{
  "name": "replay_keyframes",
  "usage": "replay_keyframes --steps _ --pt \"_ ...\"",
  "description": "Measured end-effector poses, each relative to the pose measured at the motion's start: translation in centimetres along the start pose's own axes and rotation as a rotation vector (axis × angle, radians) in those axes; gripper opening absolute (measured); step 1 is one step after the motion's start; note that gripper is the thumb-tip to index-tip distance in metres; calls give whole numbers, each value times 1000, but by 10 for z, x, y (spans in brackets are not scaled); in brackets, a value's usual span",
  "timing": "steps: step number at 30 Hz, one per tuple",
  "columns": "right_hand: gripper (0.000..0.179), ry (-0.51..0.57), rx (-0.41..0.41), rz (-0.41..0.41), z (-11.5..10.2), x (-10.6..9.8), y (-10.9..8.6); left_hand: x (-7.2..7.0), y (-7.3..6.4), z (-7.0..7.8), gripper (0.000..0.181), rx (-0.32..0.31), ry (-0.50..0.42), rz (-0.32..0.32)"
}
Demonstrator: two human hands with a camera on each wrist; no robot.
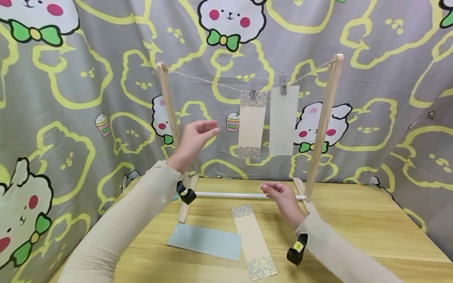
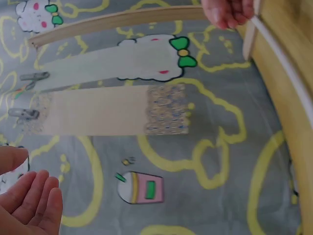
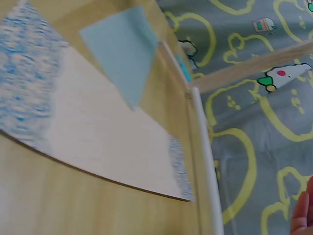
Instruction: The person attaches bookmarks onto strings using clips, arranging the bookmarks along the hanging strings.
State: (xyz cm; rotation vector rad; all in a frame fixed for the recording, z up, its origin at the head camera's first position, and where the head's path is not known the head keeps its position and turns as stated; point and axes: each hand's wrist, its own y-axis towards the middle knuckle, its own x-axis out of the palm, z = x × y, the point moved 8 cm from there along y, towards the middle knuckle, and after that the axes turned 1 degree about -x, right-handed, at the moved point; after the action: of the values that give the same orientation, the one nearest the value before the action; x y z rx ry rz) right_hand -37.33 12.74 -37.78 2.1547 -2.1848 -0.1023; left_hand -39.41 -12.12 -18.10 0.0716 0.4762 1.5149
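My left hand point(image 1: 196, 142) is raised in front of the rack's left post, its fingers loosely bent around nothing. Lower down, my right hand point(image 1: 283, 198) hovers by the white crossbar point(image 1: 240, 195), also holding nothing. From the string point(image 1: 209, 81) hang a cream card with lace-patterned ends point(image 1: 251, 125) and a plain pale card point(image 1: 284, 122), each under a grey clip point(image 1: 283, 83). On the table lie a light blue card point(image 1: 205, 241) and a second cream card with patterned ends point(image 1: 255, 243), which fills much of the right wrist view.
Wooden posts point(image 1: 326, 129) stand at both sides of the rack, on wooden feet point(image 1: 187, 200). A grey curtain point(image 1: 106, 98) with cartoon prints hangs behind the wooden table point(image 1: 371, 228). Black wrist cameras point(image 1: 296, 251) are strapped to both wrists.
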Motion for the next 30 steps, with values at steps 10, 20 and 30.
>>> replay_keyframes --steps 10,20,30 --pt "27 -57 40 -4 21 2 -24 -39 -30 -60 33 -35 56 78" --pt "21 -49 76 40 39 -2 -47 -75 -49 -109 40 -70 42 166" --pt "33 -89 128 -41 54 -1 -64 -112 -64 -163 44 -172 117 251"
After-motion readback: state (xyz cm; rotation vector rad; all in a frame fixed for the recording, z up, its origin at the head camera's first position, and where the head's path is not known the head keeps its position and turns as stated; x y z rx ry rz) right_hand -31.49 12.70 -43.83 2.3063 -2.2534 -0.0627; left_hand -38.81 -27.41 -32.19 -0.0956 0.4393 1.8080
